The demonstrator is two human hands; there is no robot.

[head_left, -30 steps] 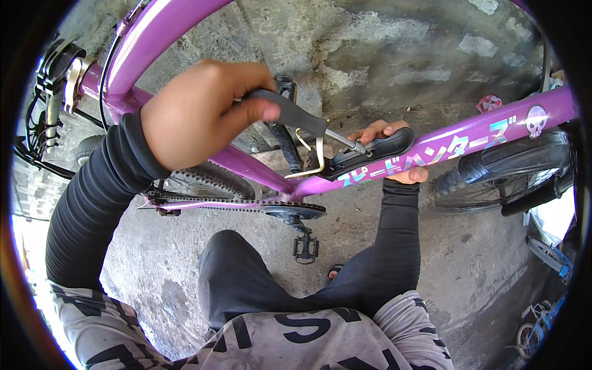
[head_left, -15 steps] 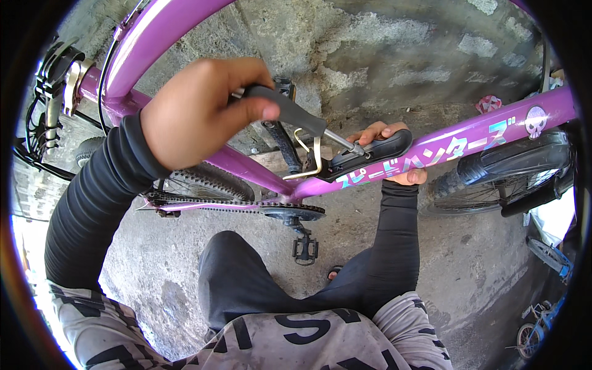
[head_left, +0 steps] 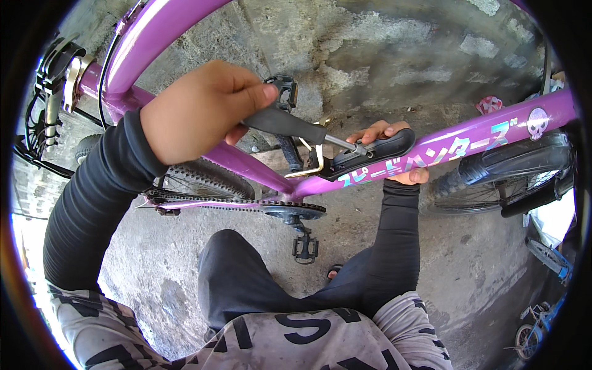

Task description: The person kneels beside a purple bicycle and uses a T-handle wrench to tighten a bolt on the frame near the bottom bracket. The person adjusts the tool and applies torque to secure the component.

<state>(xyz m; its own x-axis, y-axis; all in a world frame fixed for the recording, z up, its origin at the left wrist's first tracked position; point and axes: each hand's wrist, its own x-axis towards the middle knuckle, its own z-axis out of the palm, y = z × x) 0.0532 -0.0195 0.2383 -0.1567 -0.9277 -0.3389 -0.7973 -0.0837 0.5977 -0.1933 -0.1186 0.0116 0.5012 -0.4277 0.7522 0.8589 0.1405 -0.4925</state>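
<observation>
Left hand is clenched round the screwdriver handle, tip down on the black bracket on the purple bike frame. Right hand grips that bracket from behind the frame.

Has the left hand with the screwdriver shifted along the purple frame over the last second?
No. The left hand keeps the screwdriver at the same spot above the purple frame, tip at the black bracket.

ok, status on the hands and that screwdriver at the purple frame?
Left hand gripping black screwdriver handle, tip at black bracket. Right hand steadying bracket against purple frame tube. Pedal crank just behind the shaft, contact unclear.
</observation>
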